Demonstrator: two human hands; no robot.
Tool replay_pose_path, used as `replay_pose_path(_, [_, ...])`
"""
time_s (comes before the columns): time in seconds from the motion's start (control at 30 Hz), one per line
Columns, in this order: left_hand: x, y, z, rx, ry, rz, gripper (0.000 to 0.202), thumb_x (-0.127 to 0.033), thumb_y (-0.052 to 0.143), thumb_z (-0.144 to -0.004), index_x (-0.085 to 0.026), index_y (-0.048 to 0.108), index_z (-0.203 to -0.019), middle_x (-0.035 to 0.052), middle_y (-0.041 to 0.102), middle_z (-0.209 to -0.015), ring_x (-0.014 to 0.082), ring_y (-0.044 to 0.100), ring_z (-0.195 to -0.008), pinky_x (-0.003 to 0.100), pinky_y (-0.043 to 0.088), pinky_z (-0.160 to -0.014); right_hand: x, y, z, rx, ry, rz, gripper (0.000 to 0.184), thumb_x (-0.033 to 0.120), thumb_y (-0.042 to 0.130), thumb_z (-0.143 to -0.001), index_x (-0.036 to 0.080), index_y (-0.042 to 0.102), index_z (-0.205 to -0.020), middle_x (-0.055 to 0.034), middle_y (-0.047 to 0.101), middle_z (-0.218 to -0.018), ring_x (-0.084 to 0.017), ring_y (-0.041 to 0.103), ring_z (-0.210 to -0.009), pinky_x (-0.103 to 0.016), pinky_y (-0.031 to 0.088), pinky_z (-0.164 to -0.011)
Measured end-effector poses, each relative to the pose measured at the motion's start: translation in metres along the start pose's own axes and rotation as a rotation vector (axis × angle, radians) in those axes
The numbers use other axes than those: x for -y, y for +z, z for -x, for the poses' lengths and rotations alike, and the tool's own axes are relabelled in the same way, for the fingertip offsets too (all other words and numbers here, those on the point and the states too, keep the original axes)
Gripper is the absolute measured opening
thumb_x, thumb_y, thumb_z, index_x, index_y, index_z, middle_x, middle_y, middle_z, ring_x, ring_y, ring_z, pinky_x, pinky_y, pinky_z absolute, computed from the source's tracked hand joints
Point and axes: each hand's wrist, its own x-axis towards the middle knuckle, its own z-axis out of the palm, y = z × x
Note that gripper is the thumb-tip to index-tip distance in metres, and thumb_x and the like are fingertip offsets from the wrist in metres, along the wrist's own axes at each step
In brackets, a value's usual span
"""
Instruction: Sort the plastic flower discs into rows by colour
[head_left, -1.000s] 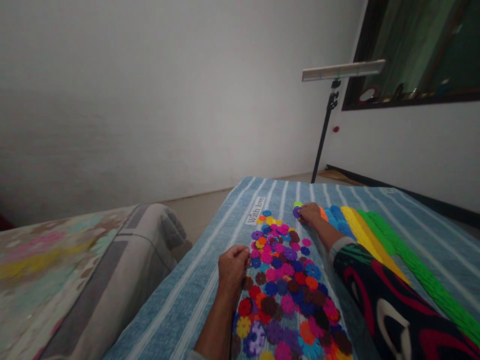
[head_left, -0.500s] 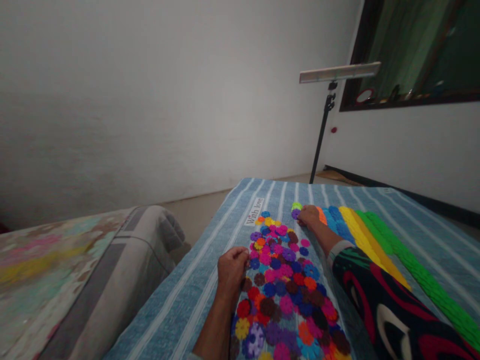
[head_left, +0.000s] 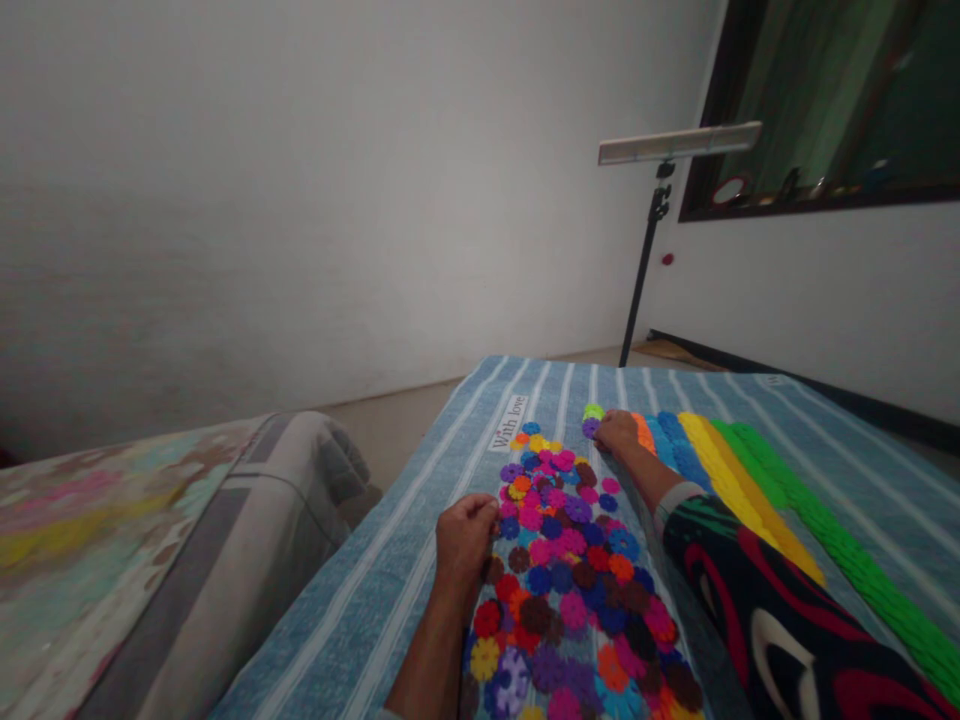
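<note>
Many flower-shaped pieces (head_left: 562, 545) in pink, purple, red, orange, blue, brown and yellow lie spread in a long heap on a blue striped cloth (head_left: 390, 590). My left hand (head_left: 465, 540) rests at the heap's left edge, fingers curled together; whatever is in them is hidden. Farther forward, my right hand (head_left: 619, 432) pinches the edge of a purple flower piece (head_left: 591, 428), which lies just below a lime-green flower piece (head_left: 594, 411). An orange row (head_left: 643, 430) of pieces starts right beside that hand, partly covered by it.
Rows of blue (head_left: 679, 445), yellow (head_left: 742, 490) and green pieces (head_left: 847, 550) run along the right. A "With love" label (head_left: 509, 423) is on the cloth. Left stands a surface with a patterned cover (head_left: 97, 510). Behind are a light panel (head_left: 679, 144) on a stand and a window (head_left: 840, 100).
Hardly anything differs. Both hands keep almost the same places, and the flower pieces lie as before.
</note>
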Motion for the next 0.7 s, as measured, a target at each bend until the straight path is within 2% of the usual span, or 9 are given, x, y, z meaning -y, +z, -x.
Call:
replay_pose_path(0.13, [0.000, 0.000, 0.001, 0.006, -0.009, 0.001, 0.021, -0.036, 0.064, -0.061, -0.017, 0.071, -0.068, -0.0002, 0.057, -0.047, 0.0129, 0.050, -0.044, 0.022, 0.035, -0.042, 0.001, 0.002, -0.004, 0.037, 0.023, -0.010, 0.036, 0.037, 0.062, -0.095, 0.015, 0.060, -0.123, -0.0090, 0.061, -0.124, -0.023, 0.063, -0.104, -0.042, 0.056, -0.087])
replay_pose_path(0.27, [0.000, -0.001, 0.000, 0.008, -0.010, -0.009, 0.022, -0.036, 0.065, -0.061, -0.017, 0.071, -0.068, -0.0001, 0.059, -0.049, 0.0123, 0.049, -0.044, 0.022, 0.035, -0.044, 0.002, 0.004, -0.007, 0.056, 0.040, -0.016, 0.034, 0.037, 0.062, -0.095, 0.015, 0.061, -0.120, -0.0091, 0.063, -0.119, -0.021, 0.064, -0.099, -0.039, 0.057, -0.084])
replay_pose_path(0.5, [0.000, 0.000, 0.000, 0.002, -0.018, -0.001, 0.021, -0.035, 0.065, -0.062, -0.017, 0.071, -0.068, -0.0006, 0.058, -0.049, 0.0123, 0.048, -0.044, 0.023, 0.036, -0.045, -0.001, 0.005, -0.007, 0.017, 0.017, -0.015, 0.029, 0.036, 0.062, -0.095, 0.014, 0.063, -0.115, -0.0068, 0.065, -0.111, -0.018, 0.066, -0.091, -0.035, 0.058, -0.077])
replay_pose_path(0.7, [-0.002, 0.000, 0.002, -0.006, -0.019, 0.007, 0.019, -0.034, 0.064, -0.062, -0.017, 0.071, -0.068, -0.0003, 0.060, -0.051, 0.0117, 0.049, -0.045, 0.023, 0.037, -0.045, -0.005, 0.009, -0.017, -0.049, -0.084, -0.021, 0.031, 0.036, 0.062, -0.095, 0.016, 0.062, -0.119, -0.0081, 0.064, -0.118, -0.020, 0.065, -0.098, -0.038, 0.057, -0.083])
